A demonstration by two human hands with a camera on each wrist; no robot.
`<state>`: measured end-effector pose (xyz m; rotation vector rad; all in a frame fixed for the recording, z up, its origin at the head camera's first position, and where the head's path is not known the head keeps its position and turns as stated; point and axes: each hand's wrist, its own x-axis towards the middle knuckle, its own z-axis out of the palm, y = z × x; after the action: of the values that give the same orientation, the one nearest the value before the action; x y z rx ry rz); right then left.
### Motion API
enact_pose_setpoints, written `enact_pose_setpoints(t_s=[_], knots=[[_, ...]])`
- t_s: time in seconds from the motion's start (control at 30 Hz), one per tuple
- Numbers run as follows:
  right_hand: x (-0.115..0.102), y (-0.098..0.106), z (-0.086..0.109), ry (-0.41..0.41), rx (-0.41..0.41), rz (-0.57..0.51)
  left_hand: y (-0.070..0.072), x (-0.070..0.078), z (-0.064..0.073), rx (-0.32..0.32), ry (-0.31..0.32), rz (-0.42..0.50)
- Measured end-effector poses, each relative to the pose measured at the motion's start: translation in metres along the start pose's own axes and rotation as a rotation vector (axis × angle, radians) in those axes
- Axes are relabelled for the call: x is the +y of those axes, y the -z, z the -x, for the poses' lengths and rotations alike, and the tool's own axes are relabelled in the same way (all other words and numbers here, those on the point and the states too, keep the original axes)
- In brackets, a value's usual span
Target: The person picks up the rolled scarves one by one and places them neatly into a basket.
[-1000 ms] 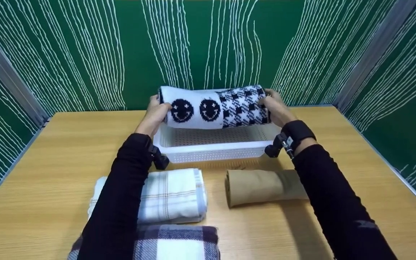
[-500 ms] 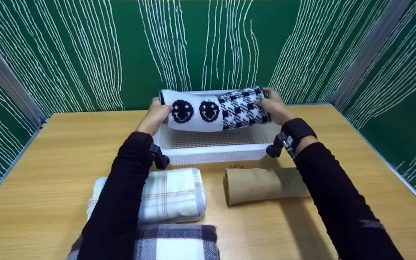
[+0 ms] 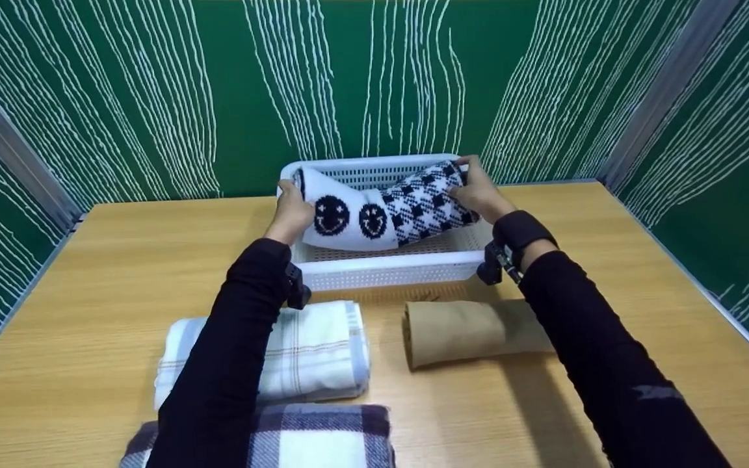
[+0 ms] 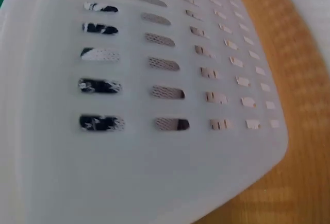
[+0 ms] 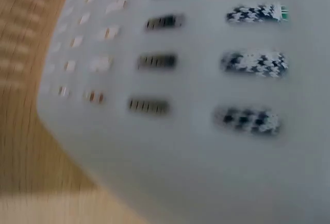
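Note:
A rolled black-and-white knit scarf (image 3: 352, 224), smiley faces on one half and houndstooth on the other, sags in the middle inside the white slotted plastic basket (image 3: 391, 268). My left hand (image 3: 292, 211) grips its left end, thumb on the near side, beside the basket's left wall. At the right end, my right hand (image 3: 480, 194) pinches the houndstooth part near the back right corner. Each wrist view is filled by the basket's near wall (image 4: 129, 172), with the patterned scarf (image 5: 255, 64) showing through the slots. Most of the fingers are hidden behind the roll.
In front of the basket lie a folded pale plaid cloth (image 3: 316, 351) and a rolled tan cloth (image 3: 465, 331). A dark checked folded blanket (image 3: 322, 439) sits nearest, partly under the left sleeve. Green panels (image 3: 244, 97) with white lines enclose the wooden table (image 3: 641, 273).
Both hands have lowered the scarf into the basket, and its middle has sagged. The basket's back rim has come into view. The cloths on the table have stayed put.

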<state>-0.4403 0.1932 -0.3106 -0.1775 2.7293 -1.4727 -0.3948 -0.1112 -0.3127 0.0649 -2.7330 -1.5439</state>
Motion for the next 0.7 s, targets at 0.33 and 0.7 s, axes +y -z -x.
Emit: enact_pose_setpoints(t_s=[0.33, 0.7], knots=[[-0.001, -0.001, 0.005, 0.108, 0.004, 0.434, -0.012, 0.006, 0.000, 0.131, -0.034, -0.402], [-0.017, -0.010, 0.010, 0.067, -0.244, 0.836, -0.014, 0.009, 0.003, 0.217, -0.032, -0.637]])
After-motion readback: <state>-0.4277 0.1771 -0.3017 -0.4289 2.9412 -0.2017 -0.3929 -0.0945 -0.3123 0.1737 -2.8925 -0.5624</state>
